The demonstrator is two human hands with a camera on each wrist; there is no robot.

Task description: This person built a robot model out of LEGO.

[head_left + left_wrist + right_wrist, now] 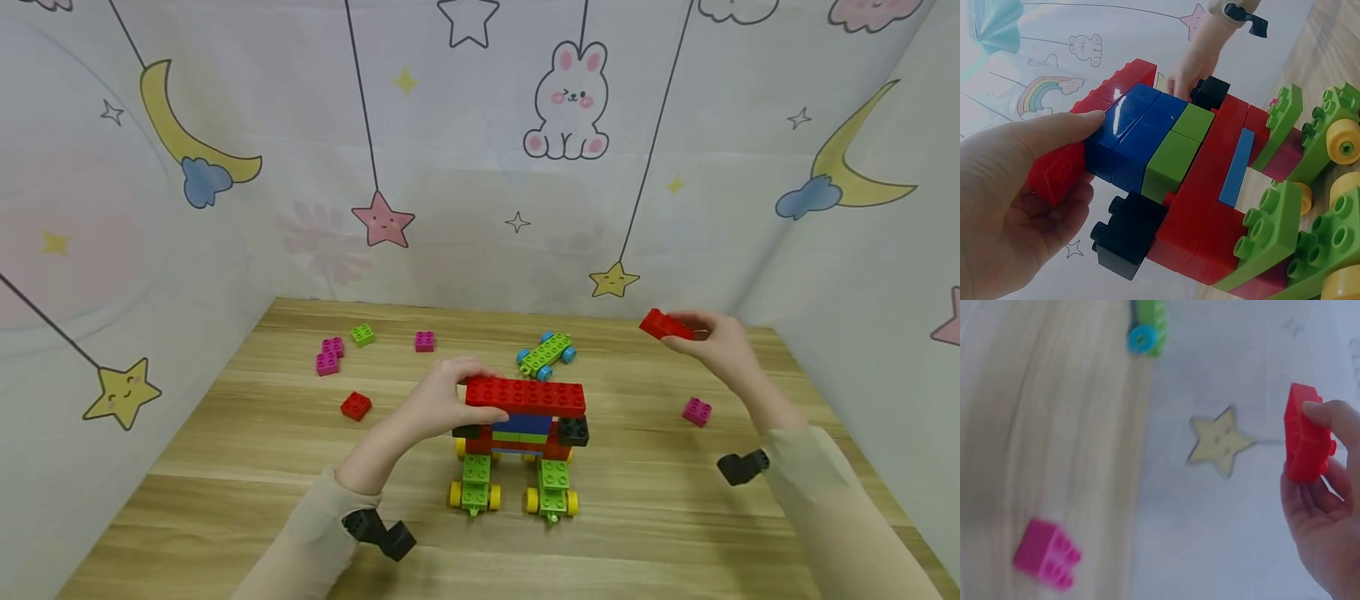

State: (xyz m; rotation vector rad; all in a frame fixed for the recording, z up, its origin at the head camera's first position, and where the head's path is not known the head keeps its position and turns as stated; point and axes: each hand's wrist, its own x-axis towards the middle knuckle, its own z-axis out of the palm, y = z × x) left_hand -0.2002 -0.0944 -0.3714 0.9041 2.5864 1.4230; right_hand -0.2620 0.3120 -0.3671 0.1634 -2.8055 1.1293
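On the table stands a toy-brick build with long red bricks (525, 395) across its top, blue bricks (1125, 134) and green bricks (1179, 150) beneath, black bricks (1129, 234) at the sides, and green wheeled bases (477, 483) with yellow wheels below. My left hand (446, 400) grips the left end of the top red layer, thumb on the near side against the blue. Away to the right, raised above the table, my right hand (716, 342) pinches a loose red brick (1307, 434) between thumb and fingers; its hollow underside shows in the right wrist view.
Behind the build sits a green wheeled base (546, 355) with blue wheels. A pink brick (697, 411) lies below the right hand. Farther left are a red brick (356, 406), pink bricks (327, 362) and a green brick (363, 335). A printed cloth (480, 183) hangs behind the table.
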